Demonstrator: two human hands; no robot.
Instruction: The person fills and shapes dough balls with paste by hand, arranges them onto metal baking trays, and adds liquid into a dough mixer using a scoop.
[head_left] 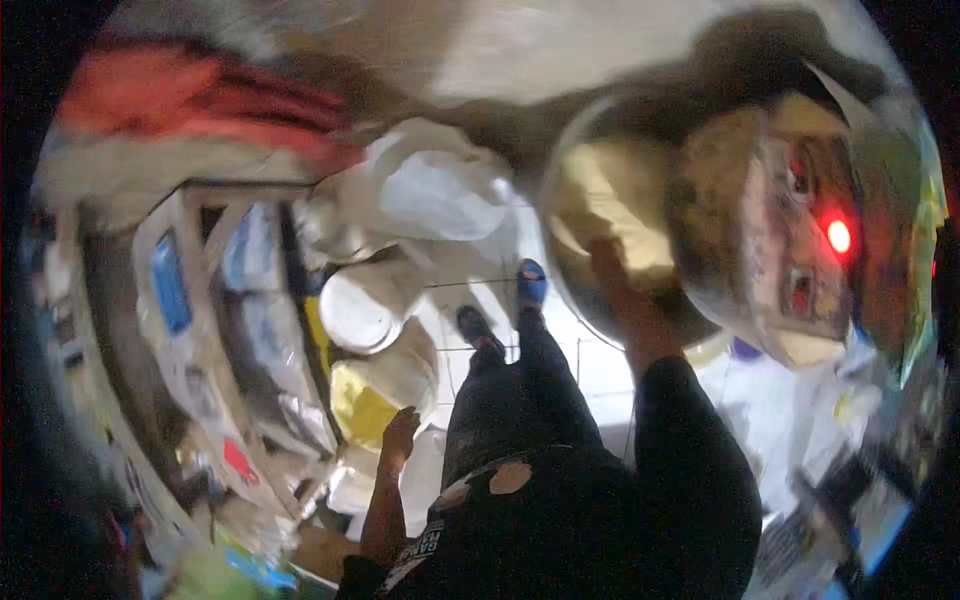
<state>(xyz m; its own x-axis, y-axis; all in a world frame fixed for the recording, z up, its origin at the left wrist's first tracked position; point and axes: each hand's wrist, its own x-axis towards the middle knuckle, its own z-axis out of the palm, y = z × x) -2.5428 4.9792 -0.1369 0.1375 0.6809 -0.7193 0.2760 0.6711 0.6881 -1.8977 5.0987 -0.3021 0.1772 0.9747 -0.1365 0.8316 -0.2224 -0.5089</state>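
My right hand [612, 265] reaches into or over a large round metal bowl [590, 180] at right of centre; motion blur hides its fingers. Lower on the left, my left hand [401, 432] hangs beside a white bucket with yellow contents [365, 400]; its fingers are too blurred to make out, and I cannot tell if it touches the bucket. A white round container [357, 309] stands just above that bucket.
White plastic bags [435, 185] lie beyond the containers. Shelving [190, 300] with packets runs along the left. A box-like object with a red light [838, 236] is at the right. My feet stand on the tiled floor [600, 375]. Red cloth [190, 95] is upper left.
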